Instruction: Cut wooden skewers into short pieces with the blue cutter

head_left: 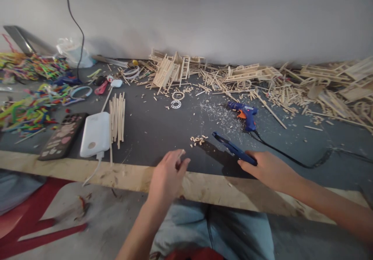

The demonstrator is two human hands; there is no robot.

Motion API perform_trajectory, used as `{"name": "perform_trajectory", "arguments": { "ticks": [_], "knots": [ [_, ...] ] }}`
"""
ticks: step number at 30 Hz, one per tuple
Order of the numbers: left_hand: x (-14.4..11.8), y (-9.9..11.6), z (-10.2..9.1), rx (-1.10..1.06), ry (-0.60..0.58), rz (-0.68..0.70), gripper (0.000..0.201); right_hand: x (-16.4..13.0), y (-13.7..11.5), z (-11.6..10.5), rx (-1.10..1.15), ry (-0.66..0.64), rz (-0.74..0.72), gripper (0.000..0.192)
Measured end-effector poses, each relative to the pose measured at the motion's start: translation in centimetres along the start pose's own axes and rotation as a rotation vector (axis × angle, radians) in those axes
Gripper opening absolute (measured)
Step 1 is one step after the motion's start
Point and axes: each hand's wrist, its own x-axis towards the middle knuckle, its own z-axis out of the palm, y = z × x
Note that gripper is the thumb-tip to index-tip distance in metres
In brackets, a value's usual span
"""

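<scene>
My left hand (169, 172) is at the table's front edge, its fingers curled and thumb close to the fingertips. A small pale bit shows at the fingertips, but I cannot make out whether it is a piece of wood. My right hand (266, 169) is wrapped around a dark blue hand cutter (233, 147), its narrow end pointing left and away from me. Between the hands and slightly beyond lies a small heap of short cut stick pieces (198, 140). A blue glue gun (244, 113) with an orange trigger rests on its side behind the cutter.
A bundle of thin wooden sticks (117, 118) lies left, beside a white power bank (95, 134) and a phone (62, 136). Stick frames (169, 71) and loose sticks line the wall. Colourful pipe cleaners (29, 104) fill the far left. A black cord (285, 159) crosses the right side.
</scene>
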Motion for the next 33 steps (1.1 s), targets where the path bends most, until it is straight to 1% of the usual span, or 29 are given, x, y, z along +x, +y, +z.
{"name": "perform_trajectory", "arguments": {
  "ticks": [1, 3, 7, 11, 13, 15, 17, 21, 24, 26, 28, 33],
  "knots": [
    [0.4, -0.6, -0.7, 0.104, 0.033, 0.008, 0.029, 0.0, 0.0, 0.0, 0.012, -0.002, -0.002, 0.036],
    [1.1, -1.5, -2.0, 0.229, 0.049, 0.031, 0.031, 0.1, 0.0, 0.0, 0.01, -0.002, 0.0, 0.036],
    [1.8, -2.4, -3.2, 0.271, -0.009, 0.103, 0.02, 0.1, 0.1, 0.1, -0.014, 0.015, -0.007, 0.035],
    [2.2, -2.6, -3.6, 0.31, -0.036, 0.123, 0.024, 0.2, 0.4, 0.3, -0.021, 0.011, -0.007, 0.035],
    [3.1, -2.8, -3.9, 0.356, -0.043, 0.148, 0.025, 0.3, 0.5, 0.3, -0.03, 0.015, -0.009, 0.036],
    [4.8, -3.1, -4.3, 0.416, -0.043, 0.172, 0.026, 0.4, 0.5, 0.4, -0.042, 0.018, -0.011, 0.036],
    [7.2, -3.3, -4.7, 0.458, -0.014, 0.184, 0.025, 0.4, 0.4, 0.4, -0.062, 0.019, -0.009, 0.036],
    [12.6, -3.0, -5.2, 0.418, 0.056, 0.207, 0.018, 0.3, 0.3, 0.8, -0.109, 0.058, 0.0, 0.036],
    [15.8, -2.6, -5.2, 0.37, 0.106, 0.182, 0.019, 0.1, 0.6, 1.3, -0.083, 0.098, 0.024, 0.036],
    [17.1, -2.4, -5.0, 0.354, 0.117, 0.171, 0.02, 0.0, 0.8, 1.5, -0.052, 0.119, 0.028, 0.036],
    [17.9, -2.2, -4.9, 0.36, 0.117, 0.159, 0.021, -0.1, 1.1, 1.7, -0.032, 0.139, 0.027, 0.038],
    [18.6, -1.8, -4.7, 0.422, 0.103, 0.111, 0.023, 0.1, 1.6, 2.1, -0.022, 0.201, 0.034, 0.038]
  ]
}}
